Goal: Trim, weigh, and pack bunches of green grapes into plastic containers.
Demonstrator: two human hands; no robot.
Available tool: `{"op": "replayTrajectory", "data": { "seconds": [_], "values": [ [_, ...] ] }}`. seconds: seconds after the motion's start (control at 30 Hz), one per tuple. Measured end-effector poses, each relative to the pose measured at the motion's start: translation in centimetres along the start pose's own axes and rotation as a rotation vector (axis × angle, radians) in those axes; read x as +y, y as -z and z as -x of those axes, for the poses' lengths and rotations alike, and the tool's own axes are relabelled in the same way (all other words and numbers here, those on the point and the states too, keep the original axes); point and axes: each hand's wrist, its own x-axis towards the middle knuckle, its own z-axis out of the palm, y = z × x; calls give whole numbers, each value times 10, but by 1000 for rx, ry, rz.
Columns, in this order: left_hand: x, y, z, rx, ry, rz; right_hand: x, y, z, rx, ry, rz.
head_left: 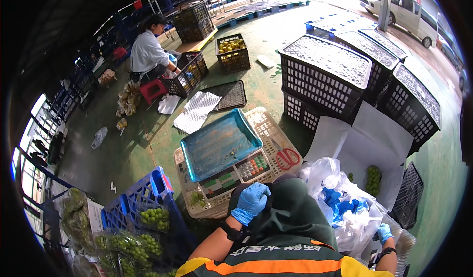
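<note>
My left hand [252, 202], in a blue glove, is curled into a fist over my left knee, in front of a weighing scale. No object shows in it. The scale has a blue tray [219, 146] and a keypad [251, 166], and rests on a pale upturned crate [268, 124]. At the lower right is my gloved right hand [384, 233], beside a stack of clear plastic containers [405, 242] and a white plastic bag [362, 228] with blue scraps. Its fingers are partly hidden, so any grip is unclear. Red-handled scissors [287, 159] lie right of the keypad.
Bunches of green grapes [135, 247] sit by a blue crate [157, 183] at left; more grapes [373, 181] lie in a lined box [367, 144] at right. Black crates [322, 75] are stacked behind it. A person [149, 50] sits working at a crate [189, 75], far left.
</note>
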Motion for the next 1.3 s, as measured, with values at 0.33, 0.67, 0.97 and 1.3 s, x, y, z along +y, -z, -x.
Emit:
{"op": "replayTrajectory", "data": {
  "seconds": [0.33,0.67,0.97,1.3],
  "values": [
    [4,-5,-2,-57,-9,-67,-1,1,-8,-46,-8,-59],
    [6,-9,-4,-120,47,-129,11,3,-17,-81,-33,-122],
    [7,-10,-3,-101,13,-125,18,2,-18,-89,-40,-151],
    [3,-14,-13,-103,-9,-83,13,2,-16,-45,19,-123]
  ]
}}
